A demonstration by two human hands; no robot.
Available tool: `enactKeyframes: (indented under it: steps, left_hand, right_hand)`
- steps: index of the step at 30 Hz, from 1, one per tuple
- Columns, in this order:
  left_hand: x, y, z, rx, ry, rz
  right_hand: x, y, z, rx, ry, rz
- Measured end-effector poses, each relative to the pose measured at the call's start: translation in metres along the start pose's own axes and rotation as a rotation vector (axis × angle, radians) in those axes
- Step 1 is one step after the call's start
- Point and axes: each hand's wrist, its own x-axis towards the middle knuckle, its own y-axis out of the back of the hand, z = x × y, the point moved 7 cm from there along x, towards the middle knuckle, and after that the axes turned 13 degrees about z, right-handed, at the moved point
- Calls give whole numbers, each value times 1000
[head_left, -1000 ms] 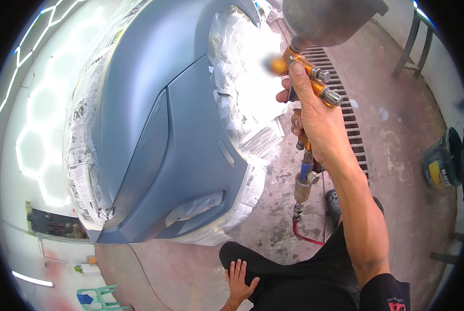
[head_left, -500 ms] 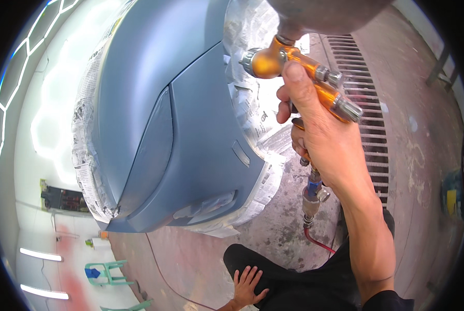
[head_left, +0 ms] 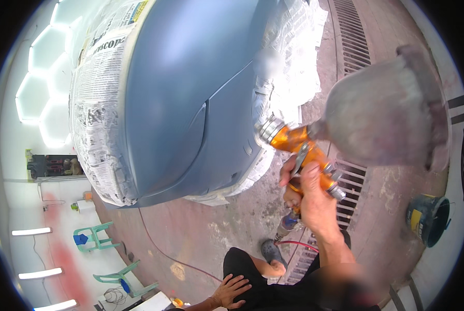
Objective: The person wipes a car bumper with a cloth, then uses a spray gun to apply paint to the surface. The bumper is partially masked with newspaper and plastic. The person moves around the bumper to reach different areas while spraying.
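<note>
My right hand [head_left: 317, 199] is closed around the handle of an orange spray gun [head_left: 296, 140]. A large cloudy cup [head_left: 379, 114] on the gun leans over to the right, and the nozzle points left at a car's front end [head_left: 185, 78] in matte grey-blue. A small gap shows between nozzle and panel. From the gun's lower end a red hose [head_left: 300, 242] runs away past my leg. My left hand [head_left: 233, 290] rests flat on my thigh, fingers apart, holding nothing. Newspaper masking [head_left: 102, 67] lines the left side of the painted panel, with more along its right side.
A floor grating [head_left: 352, 39] runs along the right of the car. Beyond it stands a dark bucket [head_left: 428, 220]. Green plastic chairs [head_left: 95, 237] are at the lower left, near a thin hose [head_left: 162, 252] on the floor. Hexagonal lights [head_left: 33, 98] cover the left wall.
The spray gun has swung lower and tipped, so its cup now lies to the right instead of at the top. My view has shifted too. The left hand stays on my thigh.
</note>
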Motion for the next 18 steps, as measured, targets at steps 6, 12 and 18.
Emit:
enactKeyframes:
  steps: [6, 12, 18]
  left_hand:
    - [-22, 17, 50, -71, 21, -95]
    - [-32, 28, 75, -148, -11, -122]
    - [-44, 37, 96, -172, -4, -141]
  right_hand:
    - [-35, -30, -2, -133, -79, -73]
    - [-36, -33, -20, -287, 34, 171]
    - [-52, -44, -29, -374, 189, 254]
